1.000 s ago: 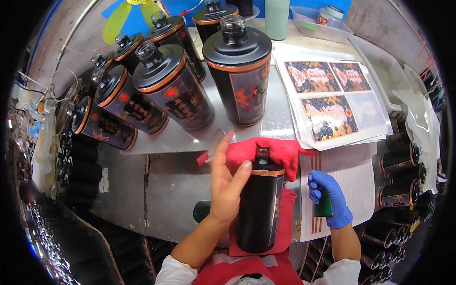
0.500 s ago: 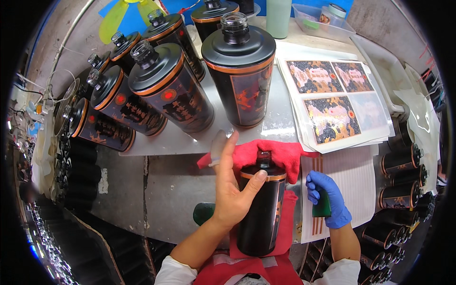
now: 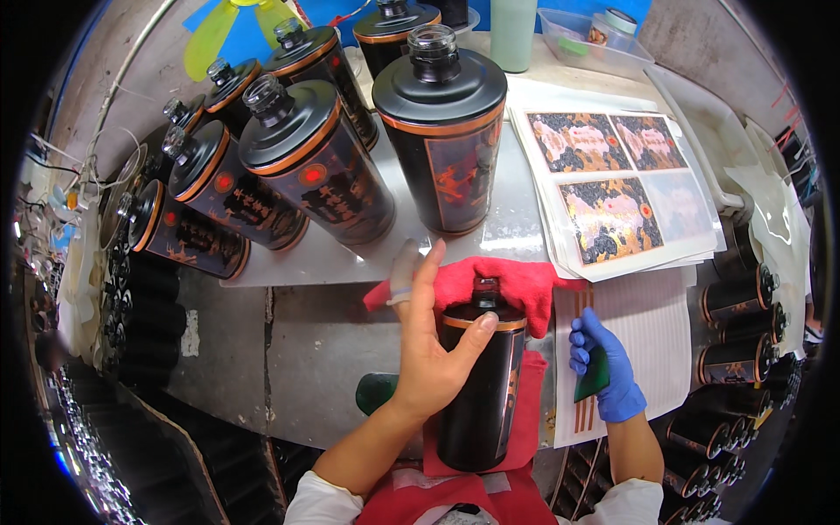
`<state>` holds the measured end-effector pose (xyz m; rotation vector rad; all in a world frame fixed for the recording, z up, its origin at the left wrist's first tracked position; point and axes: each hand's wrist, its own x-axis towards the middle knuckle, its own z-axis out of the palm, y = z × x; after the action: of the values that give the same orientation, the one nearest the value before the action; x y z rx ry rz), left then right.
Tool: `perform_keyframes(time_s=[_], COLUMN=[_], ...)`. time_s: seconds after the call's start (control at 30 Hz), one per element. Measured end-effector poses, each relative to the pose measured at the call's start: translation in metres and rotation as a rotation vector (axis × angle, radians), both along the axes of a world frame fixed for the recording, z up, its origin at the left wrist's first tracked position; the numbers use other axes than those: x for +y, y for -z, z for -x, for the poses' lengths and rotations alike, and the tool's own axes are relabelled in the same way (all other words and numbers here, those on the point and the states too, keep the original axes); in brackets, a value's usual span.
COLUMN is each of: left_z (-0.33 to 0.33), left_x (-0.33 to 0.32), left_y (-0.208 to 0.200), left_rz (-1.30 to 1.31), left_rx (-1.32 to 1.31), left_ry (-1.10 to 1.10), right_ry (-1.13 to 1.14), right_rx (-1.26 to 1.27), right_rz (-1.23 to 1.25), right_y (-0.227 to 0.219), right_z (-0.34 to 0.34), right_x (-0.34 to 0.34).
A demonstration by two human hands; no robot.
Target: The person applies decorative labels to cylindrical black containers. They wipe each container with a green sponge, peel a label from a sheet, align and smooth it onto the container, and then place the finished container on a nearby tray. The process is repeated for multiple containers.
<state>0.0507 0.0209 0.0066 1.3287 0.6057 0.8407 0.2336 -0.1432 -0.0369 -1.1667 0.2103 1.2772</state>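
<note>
A black bottle with an orange shoulder band and clear glass neck leans on red cloth at the table's near edge. My bare left hand lies along its left side, thumb resting on the band. Its other fingers stretch up and apart, and one wears a translucent finger cot. My right hand, in a blue glove, is closed around a flat green scraper to the bottle's right. The scraper hangs over a striped white sheet, apart from the bottle. The red cloth hides part of what supports the neck.
Several decorated black bottles stand on the table's far left and middle. Printed decal sheets are stacked at right, near a clear plastic tub. A dark green piece lies left of my wrist. More bottles fill racks at the right.
My right hand has shifted slightly and turned, tilting the green scraper. My left hand and the bottle have barely moved.
</note>
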Motion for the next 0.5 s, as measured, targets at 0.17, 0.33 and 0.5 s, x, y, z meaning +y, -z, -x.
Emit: perform_keyframes(time_s=[0.17, 0.33, 0.5], left_z=[-0.001, 0.005, 0.057], left_x=[-0.005, -0.015, -0.085], left_y=[-0.009, -0.024, -0.017], left_rz=[-0.196, -0.524, -0.849], left_rx=[0.304, 0.482, 0.469], left_ry=[-0.051, -0.125, 0.017], right_ry=[-0.011, 0.112, 0.08], right_rx=[0.083, -0.314, -0.801], right_rz=[-0.003, -0.111, -0.085], right_y=[-0.019, -0.029, -0.086], right_z=[0.011, 0.018, 0.048], right_x=[-0.02, -0.026, 0.021])
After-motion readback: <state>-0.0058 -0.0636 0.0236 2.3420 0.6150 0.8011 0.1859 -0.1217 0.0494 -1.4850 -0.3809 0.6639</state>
